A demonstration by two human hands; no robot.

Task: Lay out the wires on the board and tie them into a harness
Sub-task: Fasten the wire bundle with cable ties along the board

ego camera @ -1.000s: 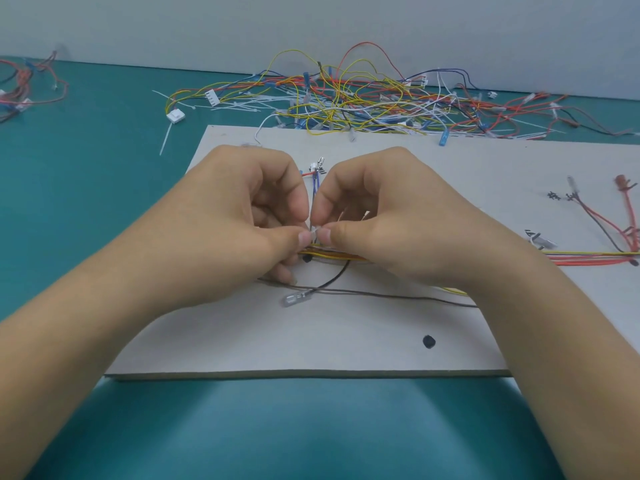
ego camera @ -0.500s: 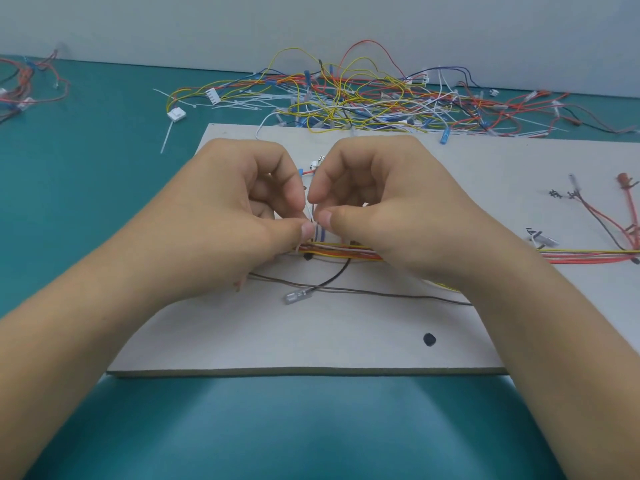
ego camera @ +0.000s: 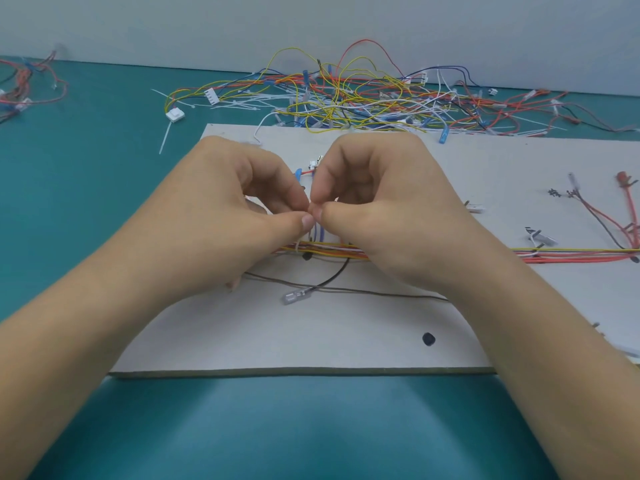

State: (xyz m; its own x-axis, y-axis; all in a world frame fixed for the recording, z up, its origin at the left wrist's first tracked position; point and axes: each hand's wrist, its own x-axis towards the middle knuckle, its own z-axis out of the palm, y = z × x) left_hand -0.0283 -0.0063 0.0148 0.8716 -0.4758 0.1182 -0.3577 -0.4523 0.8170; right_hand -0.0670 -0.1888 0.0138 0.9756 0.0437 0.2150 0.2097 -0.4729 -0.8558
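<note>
A white board [ego camera: 346,327] lies on the teal table. Across its middle runs a bundle of yellow, orange, red and white wires [ego camera: 571,254]. My left hand [ego camera: 221,223] and my right hand [ego camera: 381,209] meet thumb to thumb just above the bundle. Both pinch a thin white cable tie [ego camera: 300,244] that loops round the bundle below my left thumb. Blue and white wires [ego camera: 318,233] rise from the bundle between my thumbs. A dark wire with a clear terminal [ego camera: 294,296] lies in front of my hands. My fingers hide the tie's upper end.
A tangled heap of loose coloured wires and white cable ties [ego camera: 363,98] lies behind the board. Red and black wire branches [ego camera: 606,216] spread at the board's right. More wires [ego camera: 24,88] sit at the far left. A black dot [ego camera: 428,339] marks the board.
Both hands have risen a little from the bundle and moved away from me, still pinched together. The bundle beneath them shows more now.
</note>
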